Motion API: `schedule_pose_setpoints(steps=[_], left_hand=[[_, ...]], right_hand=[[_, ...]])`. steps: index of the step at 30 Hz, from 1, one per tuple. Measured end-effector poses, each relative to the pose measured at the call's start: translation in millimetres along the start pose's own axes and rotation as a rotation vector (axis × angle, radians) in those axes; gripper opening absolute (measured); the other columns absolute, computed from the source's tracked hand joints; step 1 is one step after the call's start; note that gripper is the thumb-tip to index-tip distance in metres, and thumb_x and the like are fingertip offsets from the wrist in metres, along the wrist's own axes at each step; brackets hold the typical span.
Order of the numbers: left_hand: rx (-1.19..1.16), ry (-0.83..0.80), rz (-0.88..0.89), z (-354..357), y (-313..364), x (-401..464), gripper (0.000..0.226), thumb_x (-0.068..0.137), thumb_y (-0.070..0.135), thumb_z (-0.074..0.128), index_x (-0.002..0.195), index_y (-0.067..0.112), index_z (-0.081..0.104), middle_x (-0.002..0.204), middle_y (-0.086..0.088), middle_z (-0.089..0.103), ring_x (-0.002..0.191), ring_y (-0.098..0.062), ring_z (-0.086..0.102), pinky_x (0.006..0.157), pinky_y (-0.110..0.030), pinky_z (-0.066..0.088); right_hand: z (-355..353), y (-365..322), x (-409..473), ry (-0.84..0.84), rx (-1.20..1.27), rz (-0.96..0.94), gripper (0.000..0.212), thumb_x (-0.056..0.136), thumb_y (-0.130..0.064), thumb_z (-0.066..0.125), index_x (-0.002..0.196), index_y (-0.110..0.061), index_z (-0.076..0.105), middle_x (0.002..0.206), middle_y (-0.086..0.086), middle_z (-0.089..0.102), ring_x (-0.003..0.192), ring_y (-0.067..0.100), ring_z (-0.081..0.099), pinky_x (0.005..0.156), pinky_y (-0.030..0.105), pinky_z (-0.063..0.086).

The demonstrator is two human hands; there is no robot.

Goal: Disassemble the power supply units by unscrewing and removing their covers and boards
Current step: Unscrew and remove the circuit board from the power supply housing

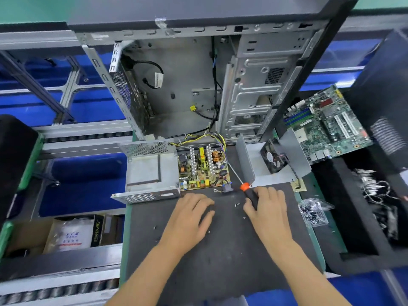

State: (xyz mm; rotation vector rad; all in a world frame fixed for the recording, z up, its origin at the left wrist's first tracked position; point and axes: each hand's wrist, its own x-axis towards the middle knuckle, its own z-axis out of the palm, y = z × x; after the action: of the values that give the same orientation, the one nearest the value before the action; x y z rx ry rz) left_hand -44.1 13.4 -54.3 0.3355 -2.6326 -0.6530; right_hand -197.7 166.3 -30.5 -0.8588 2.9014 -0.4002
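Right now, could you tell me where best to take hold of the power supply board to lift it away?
Probably the board's bare near edge, from the front beside the left hand: tall heatsinks crowd the top, the metal case blocks its left side.

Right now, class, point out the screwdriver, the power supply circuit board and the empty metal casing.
screwdriver point(245, 187), head view, on its orange collar.
power supply circuit board point(203, 168), head view, among its middle components.
empty metal casing point(148, 171), head view, on its bare floor.
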Motion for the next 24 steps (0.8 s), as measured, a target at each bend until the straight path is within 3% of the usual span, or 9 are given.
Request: schedule_pose_setpoints(steps=[5, 7, 9, 11, 12, 14, 17, 20, 24], left_hand=[[0.004, -0.12, -0.2, 15.1, 11.3, -1.4, 0.031, 0.092, 0.02, 0.072, 0.121, 0.01, 0.067, 0.12, -0.001, 0.066, 0.114, -0.023, 0.061, 0.098, -0.04, 0.049], [-0.005, -0.128, -0.248, 16.5, 13.7, -2.8, 0.031, 0.094, 0.022, 0.069, 0.123, 0.01, 0.066, 0.122, -0.002, 0.065, 0.118, -0.023, 0.059, 0.103, -0.037, 0.044], [-0.024, -0.128, -0.282, 16.3, 15.5, -3.1, 0.031, 0.096, 0.023, 0.066, 0.125, 0.01, 0.065, 0.125, -0.002, 0.064, 0.122, -0.022, 0.056, 0.106, -0.035, 0.04], [-0.056, -0.125, -0.322, 15.6, 17.7, -3.9, 0.032, 0.098, 0.025, 0.063, 0.128, 0.012, 0.063, 0.129, -0.001, 0.062, 0.126, -0.019, 0.052, 0.109, -0.031, 0.036], [-0.074, -0.121, -0.343, 15.2, 19.3, -4.7, 0.032, 0.099, 0.026, 0.062, 0.129, 0.013, 0.062, 0.13, 0.0, 0.061, 0.128, -0.017, 0.05, 0.11, -0.03, 0.034], [-0.109, -0.104, -0.386, 14.0, 22.6, -9.2, 0.032, 0.1, 0.027, 0.06, 0.13, 0.015, 0.061, 0.132, 0.002, 0.06, 0.129, -0.014, 0.048, 0.11, -0.026, 0.032], [-0.167, -0.086, -0.472, 10.4, 28.1, -22.4, 0.031, 0.1, 0.028, 0.058, 0.13, 0.02, 0.061, 0.129, 0.008, 0.058, 0.127, -0.007, 0.045, 0.106, -0.014, 0.029], [-0.228, -0.028, -0.586, 4.8, 34.3, -41.4, 0.026, 0.099, 0.028, 0.059, 0.125, 0.026, 0.062, 0.119, 0.019, 0.055, 0.121, 0.0, 0.044, 0.097, 0.002, 0.025], [-0.26, 0.025, -0.649, -9.4, 44.4, -75.0, 0.022, 0.099, 0.029, 0.059, 0.121, 0.035, 0.06, 0.111, 0.036, 0.049, 0.114, 0.012, 0.044, 0.093, 0.001, 0.027]], right_hand=[[-11.7, 1.2, -15.0, 0.259, 0.039, -0.095, 0.032, 0.08, -0.015, 0.071, 0.109, -0.002, 0.062, 0.082, 0.009, 0.051, 0.077, 0.029, 0.044, 0.073, 0.045, 0.045], [-14.4, 5.8, -23.7, 0.26, 0.165, -0.106, 0.033, 0.087, -0.014, 0.065, 0.119, -0.005, 0.06, 0.083, 0.004, 0.045, 0.078, 0.025, 0.041, 0.075, 0.038, 0.039], [-16.5, 11.9, -34.2, 0.14, 0.416, -0.033, 0.027, 0.095, -0.017, 0.057, 0.122, -0.016, 0.057, 0.086, -0.004, 0.04, 0.08, 0.019, 0.043, 0.072, 0.025, 0.033], [-16.1, 18.1, -45.4, -0.007, 0.668, 0.083, 0.012, 0.099, -0.024, 0.048, 0.106, -0.032, 0.053, 0.086, -0.005, 0.045, 0.075, 0.015, 0.053, 0.069, 0.015, 0.038], [-15.8, 19.5, -50.7, -0.092, 0.81, 0.161, 0.011, 0.1, -0.024, 0.046, 0.101, -0.034, 0.051, 0.085, 0.0, 0.051, 0.07, 0.015, 0.059, 0.068, 0.014, 0.044], [-14.0, 21.9, -61.0, -0.239, 1.001, 0.283, 0.014, 0.1, -0.02, 0.048, 0.105, -0.033, 0.051, 0.077, 0.007, 0.062, 0.059, 0.02, 0.062, 0.059, 0.029, 0.054], [-12.1, 21.5, -76.4, -0.357, 1.095, 0.337, 0.02, 0.096, -0.014, 0.053, 0.103, -0.032, 0.053, 0.067, 0.003, 0.062, 0.05, 0.019, 0.052, 0.045, 0.034, 0.044], [-11.8, 11.1, -92.1, -0.43, 1.107, 0.313, 0.006, 0.099, -0.032, 0.054, 0.103, -0.028, 0.056, 0.06, 0.004, 0.056, 0.046, 0.018, 0.046, 0.044, 0.031, 0.041], [-6.4, -17.2, -121.5, -0.521, 1.154, 0.283, 0.025, 0.098, -0.045, 0.052, 0.091, -0.024, 0.063, 0.063, 0.009, 0.058, 0.048, 0.02, 0.049, 0.045, 0.029, 0.042]])
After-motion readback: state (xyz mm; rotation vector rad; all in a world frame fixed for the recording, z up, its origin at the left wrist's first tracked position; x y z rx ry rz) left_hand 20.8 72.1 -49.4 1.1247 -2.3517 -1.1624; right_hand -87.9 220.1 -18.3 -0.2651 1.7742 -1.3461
